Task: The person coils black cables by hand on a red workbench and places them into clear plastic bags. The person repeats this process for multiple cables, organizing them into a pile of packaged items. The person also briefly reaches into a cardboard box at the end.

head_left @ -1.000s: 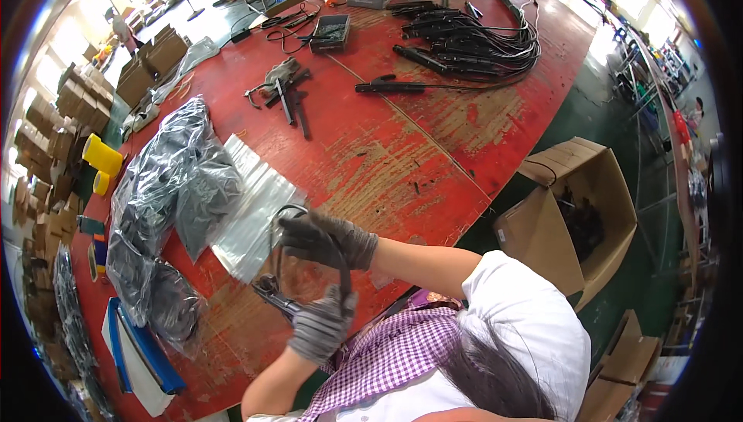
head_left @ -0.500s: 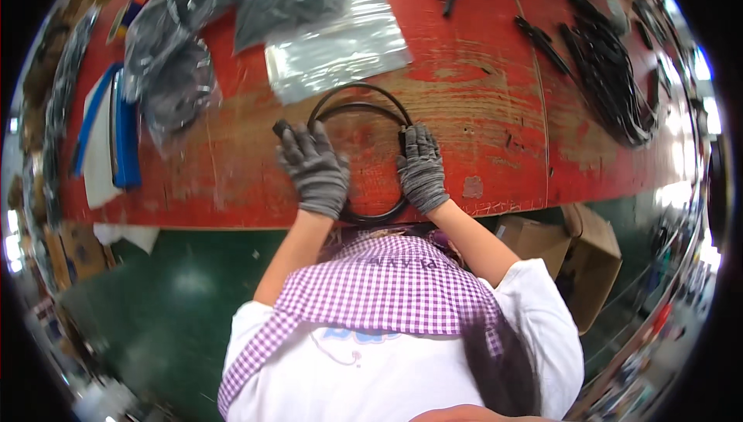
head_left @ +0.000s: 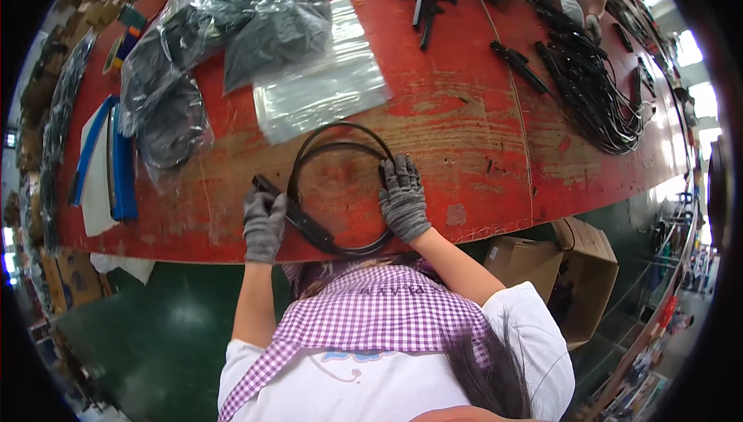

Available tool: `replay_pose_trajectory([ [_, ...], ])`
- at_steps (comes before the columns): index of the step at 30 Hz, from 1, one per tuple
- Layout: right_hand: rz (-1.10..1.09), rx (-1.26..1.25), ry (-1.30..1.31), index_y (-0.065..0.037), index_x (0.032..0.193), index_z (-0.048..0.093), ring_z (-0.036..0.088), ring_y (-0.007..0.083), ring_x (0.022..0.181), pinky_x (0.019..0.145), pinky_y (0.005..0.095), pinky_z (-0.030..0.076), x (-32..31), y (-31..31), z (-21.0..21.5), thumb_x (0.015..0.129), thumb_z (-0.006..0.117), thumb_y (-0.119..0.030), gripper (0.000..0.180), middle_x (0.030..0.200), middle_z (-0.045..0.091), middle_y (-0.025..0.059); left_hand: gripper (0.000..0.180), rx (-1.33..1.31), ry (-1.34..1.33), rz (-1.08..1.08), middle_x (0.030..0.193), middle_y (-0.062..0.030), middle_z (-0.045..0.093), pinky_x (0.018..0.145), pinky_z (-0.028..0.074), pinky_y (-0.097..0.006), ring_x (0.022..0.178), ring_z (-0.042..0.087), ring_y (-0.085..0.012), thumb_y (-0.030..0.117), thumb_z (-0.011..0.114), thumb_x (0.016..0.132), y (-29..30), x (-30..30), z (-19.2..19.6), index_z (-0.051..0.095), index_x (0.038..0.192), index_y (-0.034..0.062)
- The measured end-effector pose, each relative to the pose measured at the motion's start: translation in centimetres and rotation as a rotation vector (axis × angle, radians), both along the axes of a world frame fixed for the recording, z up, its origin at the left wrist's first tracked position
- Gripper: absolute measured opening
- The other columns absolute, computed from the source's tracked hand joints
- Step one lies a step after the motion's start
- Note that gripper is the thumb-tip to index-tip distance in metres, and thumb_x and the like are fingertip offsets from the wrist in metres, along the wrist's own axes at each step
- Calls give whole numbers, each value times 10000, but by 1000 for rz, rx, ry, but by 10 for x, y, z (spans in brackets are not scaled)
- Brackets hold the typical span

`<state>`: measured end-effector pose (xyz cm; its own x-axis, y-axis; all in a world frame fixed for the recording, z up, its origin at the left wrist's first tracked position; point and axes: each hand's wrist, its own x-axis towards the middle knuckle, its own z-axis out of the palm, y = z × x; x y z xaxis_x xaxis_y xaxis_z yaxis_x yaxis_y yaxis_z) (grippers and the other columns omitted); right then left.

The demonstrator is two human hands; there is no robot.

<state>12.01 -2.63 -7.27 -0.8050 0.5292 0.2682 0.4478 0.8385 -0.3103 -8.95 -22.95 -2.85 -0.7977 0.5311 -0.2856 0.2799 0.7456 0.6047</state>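
Black cable (head_left: 292,181), already coiled, lies outside the clear bags (head_left: 317,101); your left hand (head_left: 264,226) grasps its handle (head_left: 309,228); whether your right hand (head_left: 403,199) clenches the loop, I cannot tell.

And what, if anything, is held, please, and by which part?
Left hand holds the black handle near its left end; right hand on coiled cable, grip unclear.

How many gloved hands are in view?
4: the wearer's grey-gloved left hand and right hand at the black coiled cable; a co-worker's two pale-gloved hands at upper right.
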Motion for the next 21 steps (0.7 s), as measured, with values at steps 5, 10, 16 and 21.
replay_pose_trajectory([
  [5, 94, -152, 104, -14, 1279, 375, 322, 384, 1234, 1037, 448, 254, 0, 10, 7, 753, 530, -182, 574, 1325, 341, 224, 451, 246, -50, 161, 1142, -180, 529, 880, 425, -289, 1031, 541, -268, 84, 565, 800, -26, 7, -22, 438, 1229, 30],
  [10, 84, -103, 82, -14, 1272, 386, 372, 370, 1198, 1008, 431, 299, -5, 4, -2, 780, 511, -143, 524, 1282, 391, 229, 564, 326, -61, -466, 1187, -170, 514, 936, 399, -334, 1124, 473, -320, 46, 561, 736, 44, 33, 30, 410, 1279, 68],
  [16, 81, -63, 11, 1, 1257, 401, 383, 338, 1198, 1027, 411, 277, 1, 9, 11, 759, 511, -146, 531, 1272, 409, 206, 563, -160, 688, -574, 1223, -178, 458, 980, 324, -412, 1162, 385, -355, 122, 556, 680, 65, 25, 2, 473, 1236, 139],
  [21, 76, -123, 76, -32, 1215, 454, 435, 309, 1145, 1002, 403, 316, 4, 1, 9, 746, 551, -180, 501, 1233, 449, 180, 522, 6, 500, -480, 1199, -196, 471, 933, 367, -446, 1095, 445, -377, 135, 570, 693, 30, 17, -17, 495, 1209, 140],
])
